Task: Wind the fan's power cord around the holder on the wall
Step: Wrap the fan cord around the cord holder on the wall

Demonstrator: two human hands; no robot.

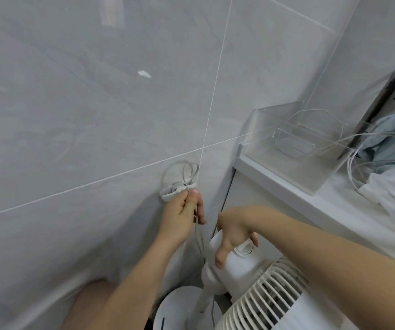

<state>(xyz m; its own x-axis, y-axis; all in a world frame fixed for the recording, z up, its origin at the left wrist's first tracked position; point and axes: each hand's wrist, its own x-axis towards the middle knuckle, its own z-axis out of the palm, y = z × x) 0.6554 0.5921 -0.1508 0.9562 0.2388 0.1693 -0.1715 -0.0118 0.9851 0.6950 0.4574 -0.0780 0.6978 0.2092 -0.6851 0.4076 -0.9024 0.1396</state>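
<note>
In the head view, near the middle of the frame, the left hand [184, 211] is closed in a pinch around the thin white power cord [198, 236], just below the small holder [176, 189] on the grey tiled wall [72, 115], where some loops of the cord already hang. Lower and to the right, the right hand [233, 231] rests on top of the white fan [244, 267] with the fingers bent loosely over its body (not a tight grip, as far as I can see). At the right edge, a clear plastic box [294, 148] stands on a white ledge [287, 189], beside some crumpled cloths [392, 139].
</note>
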